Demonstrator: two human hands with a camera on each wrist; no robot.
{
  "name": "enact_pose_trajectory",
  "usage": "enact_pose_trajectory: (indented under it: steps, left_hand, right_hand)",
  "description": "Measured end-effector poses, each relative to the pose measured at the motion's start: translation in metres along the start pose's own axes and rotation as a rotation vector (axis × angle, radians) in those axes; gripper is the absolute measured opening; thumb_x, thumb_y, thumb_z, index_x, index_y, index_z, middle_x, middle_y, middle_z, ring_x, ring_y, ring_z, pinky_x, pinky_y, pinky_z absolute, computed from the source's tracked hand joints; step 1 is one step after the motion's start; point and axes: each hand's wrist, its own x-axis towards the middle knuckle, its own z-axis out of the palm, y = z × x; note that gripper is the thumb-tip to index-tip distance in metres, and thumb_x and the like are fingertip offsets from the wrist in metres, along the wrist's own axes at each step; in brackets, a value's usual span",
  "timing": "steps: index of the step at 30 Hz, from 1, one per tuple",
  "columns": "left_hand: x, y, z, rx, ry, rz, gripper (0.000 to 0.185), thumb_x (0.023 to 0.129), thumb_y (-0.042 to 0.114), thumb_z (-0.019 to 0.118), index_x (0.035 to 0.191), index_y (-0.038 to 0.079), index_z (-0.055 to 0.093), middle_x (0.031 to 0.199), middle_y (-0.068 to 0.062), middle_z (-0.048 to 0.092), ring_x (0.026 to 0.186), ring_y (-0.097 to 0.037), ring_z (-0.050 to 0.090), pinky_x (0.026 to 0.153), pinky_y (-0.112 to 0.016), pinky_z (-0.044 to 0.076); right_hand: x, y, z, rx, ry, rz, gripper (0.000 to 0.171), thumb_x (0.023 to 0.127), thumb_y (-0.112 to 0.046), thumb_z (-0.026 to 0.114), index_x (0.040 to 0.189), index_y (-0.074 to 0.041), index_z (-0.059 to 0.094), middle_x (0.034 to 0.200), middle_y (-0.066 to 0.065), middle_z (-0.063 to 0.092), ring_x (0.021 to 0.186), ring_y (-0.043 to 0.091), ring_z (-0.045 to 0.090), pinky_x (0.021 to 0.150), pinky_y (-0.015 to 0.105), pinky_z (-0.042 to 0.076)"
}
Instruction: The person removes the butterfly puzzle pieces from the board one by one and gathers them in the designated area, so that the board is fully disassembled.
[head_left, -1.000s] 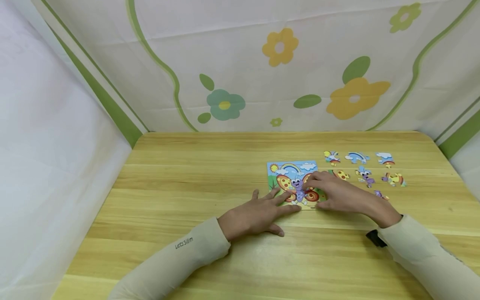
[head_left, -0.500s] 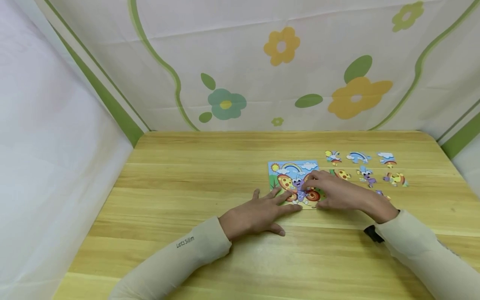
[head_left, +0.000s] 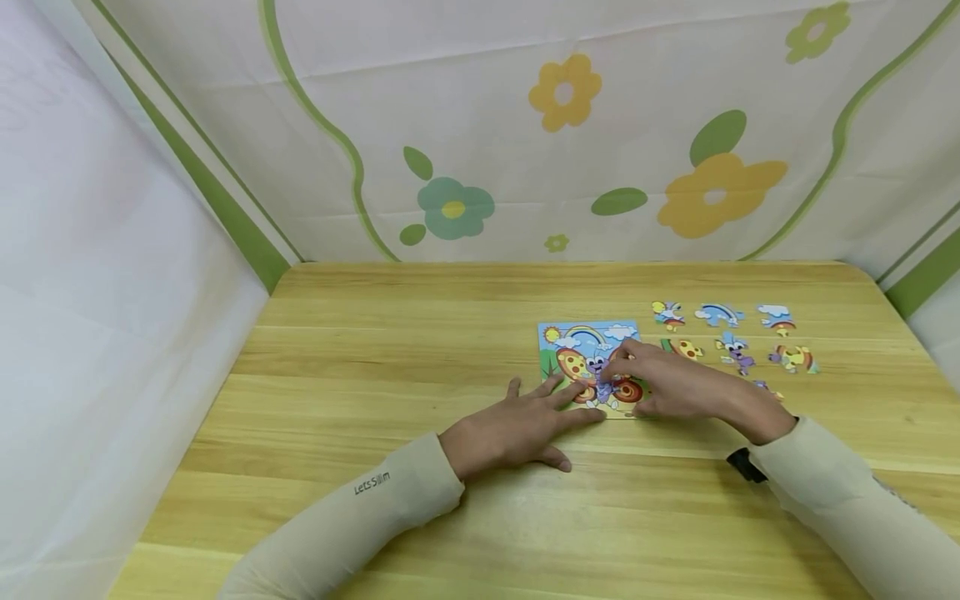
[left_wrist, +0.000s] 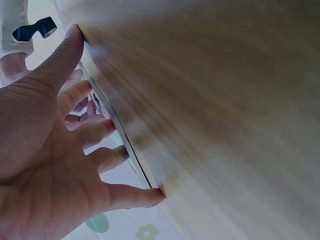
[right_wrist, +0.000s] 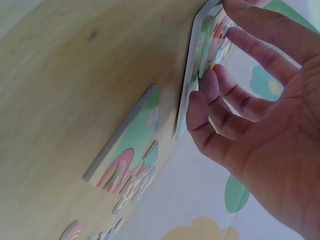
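Observation:
A square butterfly puzzle board (head_left: pixel 588 337) lies flat on the wooden table. My left hand (head_left: pixel 517 427) rests with spread fingers on its lower left part; the thumb touches the table. In the left wrist view, the left hand's fingertips (left_wrist: pixel 107 125) meet the board's near edge. My right hand (head_left: pixel 678 382) bends over the board's right side. In the right wrist view, its curled fingers hold a puzzle piece (right_wrist: pixel 202 57) close against the board. The fingers hide much of that piece. A loose corner piece (right_wrist: pixel 127 142) lies beside the board.
Several loose pieces lie in rows right of the board, among them a rainbow piece (head_left: pixel 720 315), a cloud piece (head_left: pixel 777 318) and a purple body piece (head_left: pixel 736 353). My right forearm covers part of the lowest row. A flowered curtain (head_left: pixel 525 158) stands behind the table (head_left: pixel 360 358).
Both hands keep almost the same places on the board. The head view has shifted very slightly.

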Motion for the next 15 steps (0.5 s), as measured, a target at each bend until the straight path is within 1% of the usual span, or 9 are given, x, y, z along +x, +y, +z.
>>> enact_pose_trajectory:
  steps: [6, 8, 11, 15]
  left_hand:
    - [0.0006, -0.0002, 0.0008, 0.002, 0.002, -0.003, 0.078, 0.098, 0.051, 0.064, 0.166, 0.041, 0.027, 0.178, 0.0, 0.007, 0.164, -0.036, 0.009, 0.116, -0.077, 0.029]
    - [0.0008, -0.0001, 0.0011, 0.0, 0.002, -0.005, 0.078, 0.098, 0.051, 0.064, 0.166, 0.042, 0.027, 0.178, 0.0, 0.007, 0.164, -0.036, 0.009, 0.116, -0.077, 0.029]
    - [0.0012, 0.0, 0.0013, 0.002, 0.0, -0.009, 0.078, 0.097, 0.051, 0.064, 0.166, 0.042, 0.027, 0.178, 0.0, 0.007, 0.164, -0.036, 0.009, 0.116, -0.077, 0.029]
    - [0.0015, 0.0001, 0.0014, 0.004, -0.002, -0.011, 0.078, 0.097, 0.051, 0.064, 0.166, 0.042, 0.027, 0.178, 0.001, 0.007, 0.164, -0.036, 0.009, 0.116, -0.077, 0.029]
  right_hand:
    - [-0.0004, 0.0025, 0.0002, -0.014, 0.006, -0.027, 0.047, 0.081, -0.002, 0.086, 0.122, -0.023, 0.075, 0.124, 0.008, 0.059, 0.109, 0.024, 0.06, 0.087, 0.045, 0.055]
    - [-0.0007, 0.0029, 0.0002, -0.013, 0.01, -0.032, 0.046, 0.081, -0.001, 0.087, 0.119, -0.024, 0.075, 0.124, 0.008, 0.059, 0.109, 0.023, 0.06, 0.087, 0.044, 0.055]
    - [-0.0012, 0.0027, 0.0002, -0.007, 0.012, -0.025, 0.045, 0.08, -0.001, 0.087, 0.116, -0.026, 0.074, 0.125, 0.009, 0.058, 0.109, 0.025, 0.06, 0.087, 0.049, 0.055]
    - [-0.0014, 0.002, 0.0002, 0.004, 0.015, -0.001, 0.044, 0.08, -0.001, 0.086, 0.113, -0.027, 0.073, 0.125, 0.009, 0.057, 0.112, 0.028, 0.059, 0.089, 0.059, 0.053]
